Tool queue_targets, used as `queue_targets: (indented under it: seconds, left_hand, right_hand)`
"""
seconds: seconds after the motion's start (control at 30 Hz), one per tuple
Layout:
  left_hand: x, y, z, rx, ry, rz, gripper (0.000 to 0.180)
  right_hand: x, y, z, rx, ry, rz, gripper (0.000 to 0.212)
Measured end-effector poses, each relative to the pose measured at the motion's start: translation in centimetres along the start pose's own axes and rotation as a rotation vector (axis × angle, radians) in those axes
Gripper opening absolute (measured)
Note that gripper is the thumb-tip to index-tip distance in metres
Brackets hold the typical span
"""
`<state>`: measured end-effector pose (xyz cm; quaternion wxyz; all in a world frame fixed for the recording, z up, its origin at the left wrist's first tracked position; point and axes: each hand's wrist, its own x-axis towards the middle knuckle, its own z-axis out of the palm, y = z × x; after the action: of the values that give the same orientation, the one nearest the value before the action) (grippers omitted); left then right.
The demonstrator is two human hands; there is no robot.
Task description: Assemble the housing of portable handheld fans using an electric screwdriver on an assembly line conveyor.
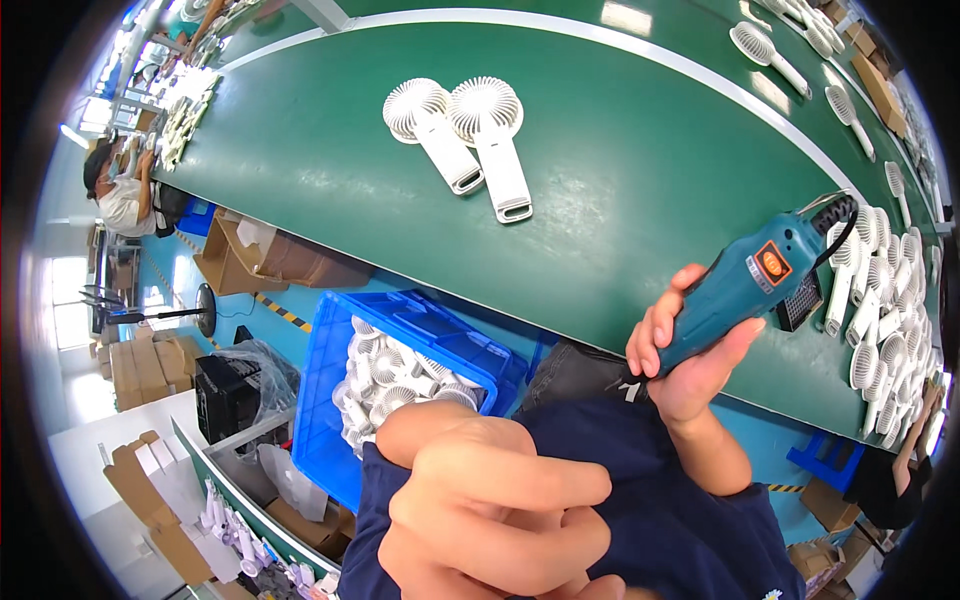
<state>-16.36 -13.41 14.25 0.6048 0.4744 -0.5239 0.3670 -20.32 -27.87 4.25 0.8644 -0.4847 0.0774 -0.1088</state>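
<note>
In my right hand (690, 390) is a teal electric screwdriver (728, 290), gripped round its body. Its corded end points up and to the right, and its tip is out of sight behind my fingers. My left hand (490, 500) is raised close to the camera, its fingers curled in. Whatever they may hold is hidden. Beyond my hands, two white handheld fans, a left one (432, 128) and a right one (498, 150), lie side by side on the green table, their round grilles touching or overlapping.
A blue crate (318, 400) full of white fans (388, 385) stands left of me, below the table edge. More fans (885, 300) are heaped on the table's right end, beside a small black box (802, 303). One person (125, 195) sits far left; another (895, 480) is at right.
</note>
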Motion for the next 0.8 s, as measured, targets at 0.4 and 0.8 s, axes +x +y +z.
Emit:
queue_targets:
  seconds: [0.4,0.8]
  left_hand:
    - [-0.2,-0.7,0.0,0.012,-0.026,0.01,0.031]
    - [-3.4,-6.6,-4.8,0.393,-0.239,-0.227,0.032]
  right_hand:
    - [-0.3,0.3,-0.7,-0.055,0.166,0.032,0.078]
    - [-0.7,-0.8,-2.8,0.018,0.226,0.03,0.077]
